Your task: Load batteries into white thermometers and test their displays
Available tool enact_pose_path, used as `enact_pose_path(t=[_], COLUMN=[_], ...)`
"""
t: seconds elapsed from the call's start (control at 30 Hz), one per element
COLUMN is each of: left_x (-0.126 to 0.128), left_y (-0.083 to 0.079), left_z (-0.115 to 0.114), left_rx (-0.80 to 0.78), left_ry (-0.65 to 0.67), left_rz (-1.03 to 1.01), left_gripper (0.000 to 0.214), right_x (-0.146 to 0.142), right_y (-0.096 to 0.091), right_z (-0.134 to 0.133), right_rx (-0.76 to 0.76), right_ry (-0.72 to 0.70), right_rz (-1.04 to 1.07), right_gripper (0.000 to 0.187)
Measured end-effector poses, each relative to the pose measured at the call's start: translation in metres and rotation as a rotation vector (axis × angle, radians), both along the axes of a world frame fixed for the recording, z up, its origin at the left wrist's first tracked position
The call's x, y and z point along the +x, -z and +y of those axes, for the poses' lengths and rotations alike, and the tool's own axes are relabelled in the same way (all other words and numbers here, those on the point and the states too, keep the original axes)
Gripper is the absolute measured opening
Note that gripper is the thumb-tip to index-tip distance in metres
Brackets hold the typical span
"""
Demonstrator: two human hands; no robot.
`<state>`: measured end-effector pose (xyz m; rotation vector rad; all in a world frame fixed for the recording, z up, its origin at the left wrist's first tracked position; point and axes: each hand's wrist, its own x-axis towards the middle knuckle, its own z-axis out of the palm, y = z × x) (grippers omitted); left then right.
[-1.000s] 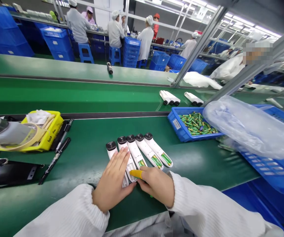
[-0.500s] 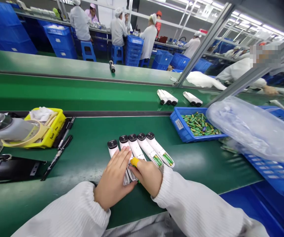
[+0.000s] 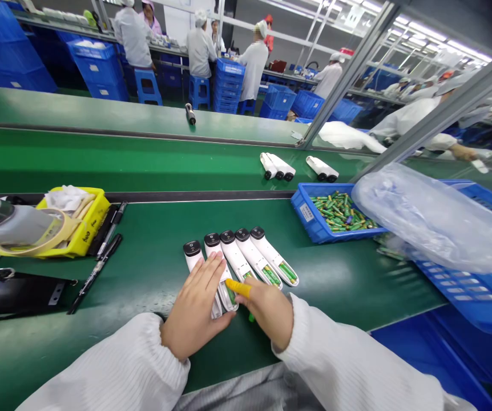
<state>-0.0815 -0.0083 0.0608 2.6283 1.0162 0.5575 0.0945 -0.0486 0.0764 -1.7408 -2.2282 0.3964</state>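
Observation:
Several white handheld devices (image 3: 250, 257) with black round heads lie side by side on the green table, their battery bays open and showing green batteries. My left hand (image 3: 197, 305) lies flat with fingers stretched over the two leftmost devices. My right hand (image 3: 265, 308), with a yellow finger cot on its index finger, is curled and presses a green battery (image 3: 230, 294) into the second device's bay. Another green battery (image 3: 251, 317) pokes out below the right hand.
A blue tray (image 3: 310, 220) of green batteries stands at the right, beside a blue crate (image 3: 464, 285) under a clear plastic bag (image 3: 430, 217). A yellow bin (image 3: 89, 220), tape roll and black pens (image 3: 96, 271) lie left. More white devices (image 3: 278, 166) lie on the conveyor belt. Workers sit behind.
My right hand has shifted slightly along the row, its yellow-capped finger now pointing left onto the second device's bay. My left hand has stayed flat on the leftmost devices.

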Motion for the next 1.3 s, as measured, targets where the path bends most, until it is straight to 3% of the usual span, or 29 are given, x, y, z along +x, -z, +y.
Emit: enact_pose_path(t=[0.1, 0.17, 0.37, 0.6, 0.83, 0.97, 1.03, 1.1, 1.17, 1.23, 1.3], left_x=[0.000, 0.000, 0.000, 0.001, 0.000, 0.000, 0.000, 0.000, 0.000, 0.000, 0.001], left_y=[0.000, 0.001, 0.000, -0.002, 0.000, 0.005, 0.007, 0.007, 0.006, 0.005, 0.005], left_z=[0.000, 0.000, -0.001, 0.000, 0.000, 0.000, 0.000, -0.001, 0.000, 0.002, 0.005], left_rx=[-0.010, -0.012, -0.022, -0.043, 0.003, 0.023, 0.031, 0.055, 0.083, 0.102, 0.112], left_ry=[-0.003, -0.005, -0.009, -0.006, 0.012, -0.001, -0.015, -0.019, -0.020, -0.012, 0.004], left_rz=[-0.025, -0.043, -0.040, 0.000, -0.009, -0.021, -0.028, -0.025, -0.004, 0.019, 0.031], left_gripper=[0.076, 0.076, 0.071, 0.070, 0.067, 0.071, 0.073, 0.076, 0.079, 0.083, 0.087], right_x=[0.006, 0.004, -0.009, -0.027, -0.030, -0.031, -0.026, -0.014, 0.004, 0.024, 0.043], right_y=[-0.018, -0.018, 0.006, 0.011, -0.002, -0.010, -0.018, -0.033, -0.052, -0.067, -0.073], right_z=[0.012, 0.015, 0.004, -0.010, 0.005, 0.017, 0.025, 0.043, 0.080, 0.136, 0.203], right_rx=[-0.003, 0.036, 0.041, 0.172, -0.095, -0.228, -0.286, -0.299, -0.219, -0.065, 0.047], right_ry=[0.045, 0.043, 0.013, -0.031, 0.009, 0.058, 0.002, -0.053, -0.024, 0.068, 0.194], right_rz=[0.433, 0.512, 0.113, -0.320, -0.321, -0.274, -0.226, -0.158, -0.095, -0.066, -0.167], right_gripper=[0.017, 0.016, 0.006, 0.019, 0.019, 0.033, 0.036, 0.032, 0.033, 0.033, 0.036])
